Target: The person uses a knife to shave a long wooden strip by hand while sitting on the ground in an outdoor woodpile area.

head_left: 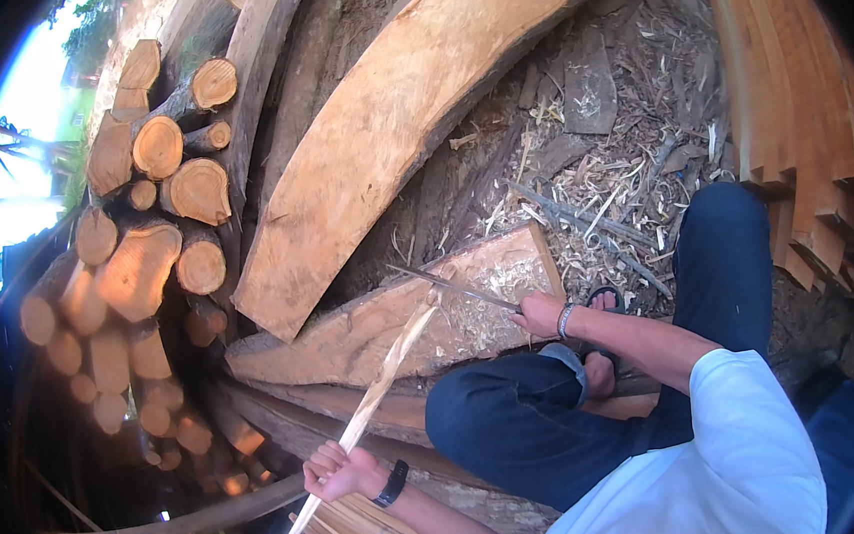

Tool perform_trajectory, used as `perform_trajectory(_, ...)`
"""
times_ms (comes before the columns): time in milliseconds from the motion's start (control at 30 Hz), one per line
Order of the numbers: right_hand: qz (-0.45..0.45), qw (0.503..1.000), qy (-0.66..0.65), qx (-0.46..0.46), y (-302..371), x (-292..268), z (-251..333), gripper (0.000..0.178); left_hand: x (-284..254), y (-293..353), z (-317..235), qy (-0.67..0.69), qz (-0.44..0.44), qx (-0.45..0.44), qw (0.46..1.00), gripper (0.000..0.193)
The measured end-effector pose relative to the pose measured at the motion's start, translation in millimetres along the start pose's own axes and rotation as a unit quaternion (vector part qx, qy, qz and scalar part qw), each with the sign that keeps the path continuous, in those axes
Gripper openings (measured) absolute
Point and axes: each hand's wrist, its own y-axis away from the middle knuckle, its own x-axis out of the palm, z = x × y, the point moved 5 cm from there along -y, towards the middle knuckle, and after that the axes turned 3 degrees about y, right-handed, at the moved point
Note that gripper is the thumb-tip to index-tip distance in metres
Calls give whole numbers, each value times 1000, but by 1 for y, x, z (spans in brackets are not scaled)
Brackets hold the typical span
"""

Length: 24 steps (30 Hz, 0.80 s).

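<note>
Pale stick: slants from the near edge of view, left of centre, up to the wooden block at mid-scene. Its far end lies over the block, just beside the long blade; whether stick and blade touch, cannot tell. Surface looks faceted, brighter than the wood around it.

Placement: block presumably serves as a firm rest behind the stick's tip. Gripping the stick well down its length probably keeps the fingers clear of the edge and allows turning. Blade lies across the stick's line, which would suit a paring stroke.

Left hand: closed, fingers curled round the stick's nearer half. Right hand: closed in a fist at the blade's right end, above the block's right part; handle hidden by the fingers.

Surroundings: bent knee close to the block on the near side. Pale shavings scattered to the right and far side. Beyond the block, a broad curved slab; far left, stacked cut logs; far right, layered boards.
</note>
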Motion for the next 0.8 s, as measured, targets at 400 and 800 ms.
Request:
perform_trajectory(400,19,1000,-1,1,0,6,-5,46,10,-3,1,-5,7,-7,1000,38)
perform_trajectory(800,-14,1000,-13,20,2,4,-31,49,11,-6,5,-18,6,-6,1000,38)
